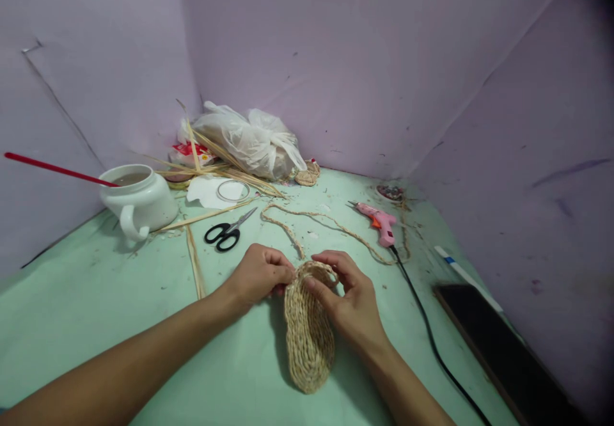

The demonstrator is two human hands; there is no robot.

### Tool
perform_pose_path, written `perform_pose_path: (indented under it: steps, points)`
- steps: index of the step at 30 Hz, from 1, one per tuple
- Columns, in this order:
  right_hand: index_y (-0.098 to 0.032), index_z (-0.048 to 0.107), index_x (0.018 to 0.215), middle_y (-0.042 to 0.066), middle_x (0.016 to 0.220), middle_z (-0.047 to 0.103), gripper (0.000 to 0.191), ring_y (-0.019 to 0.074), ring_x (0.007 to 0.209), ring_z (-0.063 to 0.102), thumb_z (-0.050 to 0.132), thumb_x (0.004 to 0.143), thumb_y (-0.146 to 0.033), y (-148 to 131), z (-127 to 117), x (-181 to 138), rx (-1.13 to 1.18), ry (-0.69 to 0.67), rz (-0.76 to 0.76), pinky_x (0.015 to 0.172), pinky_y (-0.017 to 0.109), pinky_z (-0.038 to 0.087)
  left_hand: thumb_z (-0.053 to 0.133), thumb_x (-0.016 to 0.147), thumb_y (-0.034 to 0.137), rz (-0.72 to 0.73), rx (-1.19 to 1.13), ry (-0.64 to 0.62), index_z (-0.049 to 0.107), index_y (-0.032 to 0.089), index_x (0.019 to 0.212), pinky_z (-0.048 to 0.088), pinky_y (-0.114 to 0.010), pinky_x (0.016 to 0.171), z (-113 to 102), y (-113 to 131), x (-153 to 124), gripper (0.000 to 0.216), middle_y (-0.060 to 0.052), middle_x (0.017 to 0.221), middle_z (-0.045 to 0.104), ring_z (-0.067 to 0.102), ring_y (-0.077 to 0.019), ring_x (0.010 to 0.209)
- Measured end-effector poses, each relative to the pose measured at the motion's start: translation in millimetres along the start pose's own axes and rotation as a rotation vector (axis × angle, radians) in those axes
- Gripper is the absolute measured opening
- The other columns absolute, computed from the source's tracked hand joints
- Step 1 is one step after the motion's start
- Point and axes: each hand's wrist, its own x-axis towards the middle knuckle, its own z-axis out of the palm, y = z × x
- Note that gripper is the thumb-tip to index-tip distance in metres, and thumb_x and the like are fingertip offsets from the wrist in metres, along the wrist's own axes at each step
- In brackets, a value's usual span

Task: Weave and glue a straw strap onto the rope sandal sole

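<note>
A slipper-shaped piece of coiled straw braid (307, 343) is held upright off the green table, its rounded lower end toward me. My left hand (263, 276) pinches the upper left edge of it, fingertips closed together. My right hand (348, 291) grips the upper right rim, thumb on the near face and fingers behind. A loose tail of braided straw cord (330, 217) runs from near the top of the piece, loops across the table and curves off to the right. What lies between my left fingertips is too small to make out.
Black-handled scissors (225, 234), a white pot (139, 205) with a red stick (57, 169), and straw strips (194, 260) lie left. At the back sits a white plastic bag (254, 138). Right are a pink glue gun (381, 221), its black cable (426, 323) and a dark flat object (499, 349).
</note>
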Motion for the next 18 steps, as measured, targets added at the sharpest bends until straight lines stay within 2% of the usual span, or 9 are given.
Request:
perform_pose_path:
  steps: [3, 6, 12, 18]
  points:
    - [-0.021, 0.066, 0.076, 0.006, 0.097, 0.057, 0.012, 0.0224, 0.096, 0.055, 0.064, 0.067, -0.013, -1.2, 0.9, -0.9, 0.09, -0.057, 0.003, 0.074, 0.032, 0.046, 0.055, 0.053, 0.016, -0.007, 0.014, -0.058, 0.06, 0.01, 0.053, 0.027, -0.018, 0.037, 0.7, 5.5, -4.8, 0.008, 0.004, 0.035, 0.048, 0.039, -0.006, 0.035]
    - [-0.021, 0.066, 0.071, 0.006, 0.095, 0.058, 0.011, 0.0224, 0.096, 0.055, 0.062, 0.067, -0.011, -2.3, 1.0, -0.4, 0.157, -0.117, 0.036, 0.076, 0.033, 0.045, 0.055, 0.054, 0.018, -0.02, 0.016, -0.102, 0.061, 0.01, 0.054, 0.028, -0.018, 0.036, -1.2, 8.6, -6.4, 0.01, 0.003, 0.036, 0.049, 0.041, -0.0068, 0.035]
    - [-0.02, 0.066, 0.067, 0.006, 0.094, 0.06, 0.007, 0.0221, 0.087, 0.057, 0.065, 0.064, -0.013, -4.5, 0.5, 0.6, 0.153, -0.113, 0.097, 0.075, 0.034, 0.045, 0.053, 0.056, 0.019, -0.018, 0.011, -0.148, 0.061, 0.011, 0.055, 0.028, -0.018, 0.036, -6.3, 6.8, -4.8, 0.012, 0.003, 0.038, 0.051, 0.043, -0.0074, 0.035]
    - [-0.02, 0.066, 0.065, 0.006, 0.09, 0.061, 0.005, 0.0214, 0.083, 0.058, 0.065, 0.064, -0.015, -5.8, 0.3, -0.4, 0.119, -0.116, 0.079, 0.072, 0.033, 0.045, 0.054, 0.057, 0.018, -0.006, 0.024, -0.154, 0.062, 0.01, 0.055, 0.028, -0.018, 0.036, -5.7, 5.4, -4.0, 0.011, 0.002, 0.038, 0.051, 0.043, -0.007, 0.035]
